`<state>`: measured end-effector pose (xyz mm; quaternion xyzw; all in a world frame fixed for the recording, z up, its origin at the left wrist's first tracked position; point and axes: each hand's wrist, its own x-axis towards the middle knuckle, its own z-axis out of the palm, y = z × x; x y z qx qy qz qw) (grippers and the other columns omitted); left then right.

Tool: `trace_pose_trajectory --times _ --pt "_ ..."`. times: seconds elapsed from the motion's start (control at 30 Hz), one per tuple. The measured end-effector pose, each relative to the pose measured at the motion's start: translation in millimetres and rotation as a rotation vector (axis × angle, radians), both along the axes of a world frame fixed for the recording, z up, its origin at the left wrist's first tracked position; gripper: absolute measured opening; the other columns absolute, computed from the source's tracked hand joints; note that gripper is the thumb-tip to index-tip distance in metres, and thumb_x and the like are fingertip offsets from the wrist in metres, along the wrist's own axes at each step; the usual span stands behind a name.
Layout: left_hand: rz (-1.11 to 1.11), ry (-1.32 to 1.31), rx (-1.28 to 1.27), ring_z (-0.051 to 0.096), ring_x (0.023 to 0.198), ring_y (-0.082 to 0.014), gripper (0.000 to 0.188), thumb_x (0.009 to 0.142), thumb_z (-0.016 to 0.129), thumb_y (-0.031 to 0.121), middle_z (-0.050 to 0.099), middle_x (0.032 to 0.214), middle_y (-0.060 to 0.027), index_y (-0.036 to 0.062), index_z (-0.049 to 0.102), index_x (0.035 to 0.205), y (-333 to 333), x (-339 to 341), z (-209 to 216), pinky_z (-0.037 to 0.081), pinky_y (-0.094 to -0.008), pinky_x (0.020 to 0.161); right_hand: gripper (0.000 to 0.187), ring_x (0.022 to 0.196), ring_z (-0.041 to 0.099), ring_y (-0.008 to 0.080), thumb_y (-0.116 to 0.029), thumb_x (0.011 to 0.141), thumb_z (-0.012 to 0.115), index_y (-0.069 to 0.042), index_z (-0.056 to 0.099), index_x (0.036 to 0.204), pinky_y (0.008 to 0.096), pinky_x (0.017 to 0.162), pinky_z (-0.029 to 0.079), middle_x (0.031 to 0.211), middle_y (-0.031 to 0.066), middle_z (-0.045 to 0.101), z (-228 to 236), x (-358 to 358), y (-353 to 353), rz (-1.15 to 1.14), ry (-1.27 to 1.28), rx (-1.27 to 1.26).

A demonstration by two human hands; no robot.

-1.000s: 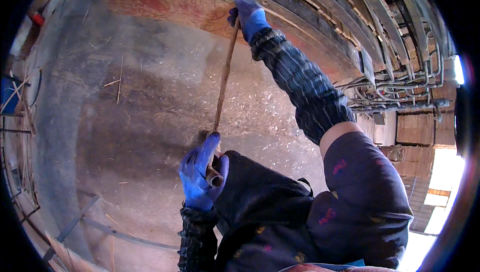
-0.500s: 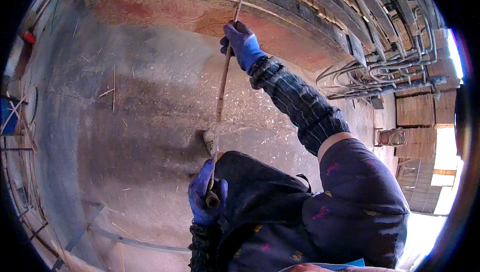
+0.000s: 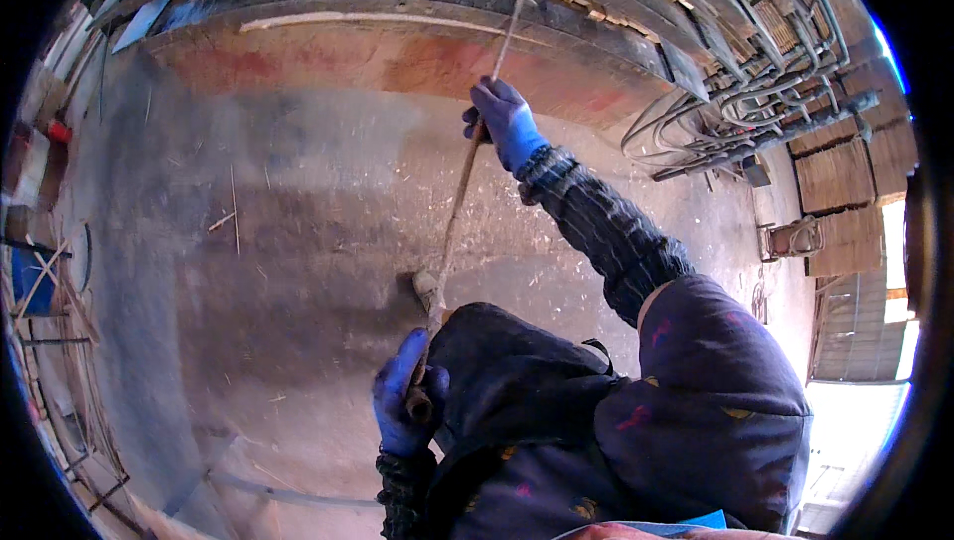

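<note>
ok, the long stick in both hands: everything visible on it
The long stick is thin, straight and pale brown, wood or bamboo by its look. It runs from the lower grip up toward the far reddish ledge, where its tip bends into a short hook. The left hand, in a blue glove, grips its near end; the right hand, also gloved, holds it higher up. A pale blurred lump sits low on the shaft.

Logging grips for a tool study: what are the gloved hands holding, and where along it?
A long thin wooden pole: the left hand grips its near end, the right hand grips farther up.
</note>
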<state>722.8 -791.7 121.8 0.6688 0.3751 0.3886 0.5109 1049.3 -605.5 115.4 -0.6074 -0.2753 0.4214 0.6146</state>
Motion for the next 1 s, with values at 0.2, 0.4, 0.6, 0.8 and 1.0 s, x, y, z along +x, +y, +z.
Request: trace_pose_trajectory --times 0.2,0.4,0.6,0.8,1.0 --pt "-0.063 -0.038 0.004 0.063 0.086 -0.0249 0.042 0.079 0.063 0.005 0.064 0.103 -0.0148 0.0015 0.054 0.119 9.3 33.0 27.8 0.049 -0.0322 0.076 0.016 0.063 0.058 0.0215 -0.014 0.085 0.058 -0.007 0.050 0.097 0.0355 0.052 0.051 0.075 0.0051 0.055 6.9 58.2 -35.3 -0.216 0.137 0.083" --pt "-0.177 -0.142 -0.172 0.059 0.101 -0.0221 0.046 0.078 0.063 0.002 0.059 0.114 -0.0154 0.0028 0.052 0.123 9.7 89.9 41.6 0.048 -0.0323 0.081 0.015 0.058 0.055 0.0195 -0.012 0.087 0.053 -0.005 0.050 0.100 0.0336 0.052 0.050 0.075 0.0062 0.056 29.9 117.0 -31.7 -0.267 0.071 0.282" --pt "-0.159 -0.125 0.019 0.052 0.101 -0.0112 0.051 0.078 0.061 -0.006 0.057 0.112 -0.0125 0.0026 0.048 0.126 6.2 128.6 40.4 0.047 -0.0271 0.080 0.021 0.058 0.056 0.0219 -0.018 0.090 0.051 -0.011 0.046 0.109 0.0366 0.047 0.049 0.074 0.0060 0.054 4.9 138.3 -31.2 -0.247 0.265 0.264" --pt "-0.214 -0.180 0.032 0.054 0.079 -0.0115 0.048 0.080 0.057 -0.009 0.060 0.100 -0.0088 0.0010 0.048 0.126 -8.1 106.7 33.0 0.047 -0.0247 0.070 0.024 0.061 0.057 0.0199 -0.019 0.091 0.050 -0.010 0.043 0.111 0.0354 0.048 0.051 0.079 0.0067 0.054 1.0 124.0 -54.8 -0.236 0.258 0.244" --pt "-0.176 -0.145 -0.223 0.055 0.080 -0.0122 0.045 0.081 0.056 -0.008 0.059 0.101 -0.0083 0.0015 0.050 0.125 -26.1 86.1 41.7 0.046 -0.0262 0.071 0.024 0.067 0.058 0.0189 -0.020 0.091 0.048 -0.009 0.042 0.111 0.0337 0.050 0.053 0.082 0.0059 0.052 18.9 84.2 -79.8 -0.266 0.072 0.058"
